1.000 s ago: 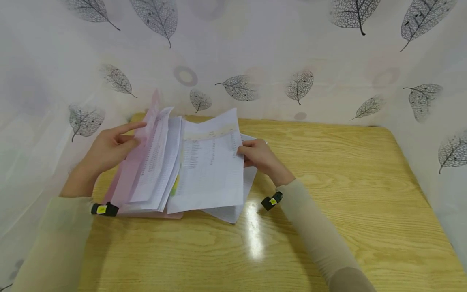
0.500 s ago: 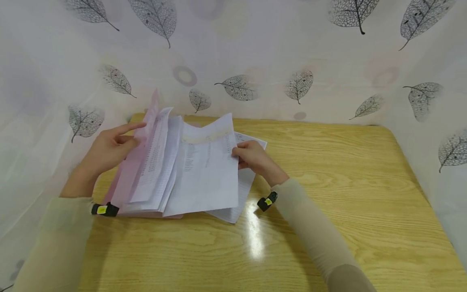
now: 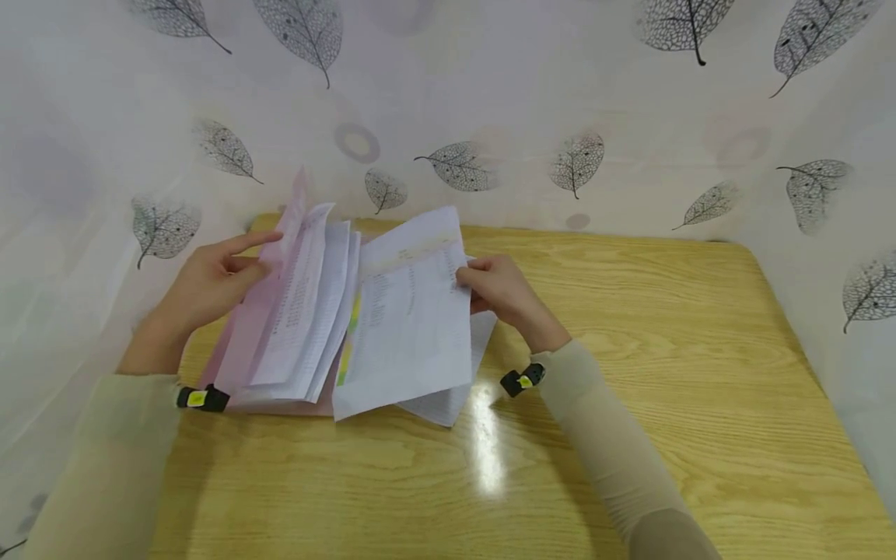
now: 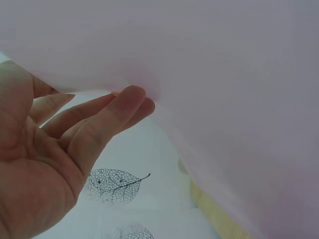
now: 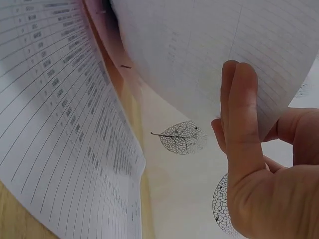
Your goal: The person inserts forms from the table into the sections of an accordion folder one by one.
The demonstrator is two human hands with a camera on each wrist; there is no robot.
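A pink folder (image 3: 250, 336) stands part-way up at the left of the table, with several printed sheets (image 3: 290, 311) leaning inside it. My left hand (image 3: 212, 281) pinches the edge of the folder's cover between thumb and fingers; the left wrist view shows this pinch on the pink cover (image 4: 224, 99). My right hand (image 3: 502, 286) pinches the right edge of a printed sheet (image 3: 416, 311), which is raised and tilted. In the right wrist view, the fingers of the right hand (image 5: 269, 154) lie against the sheet's back. Beneath it another sheet (image 3: 441, 407) lies on the table, partly hidden.
The wooden table (image 3: 665, 373) stretches to the right and front. A pale curtain with a leaf print (image 3: 518, 93) hangs behind and on both sides. Yellow and green strips (image 3: 348, 342) show beside the raised sheet.
My right hand moved slightly left with the sheet, then back right and a little up, so the sheet now tilts more and coloured strips show at its left. My left hand stays on the folder.
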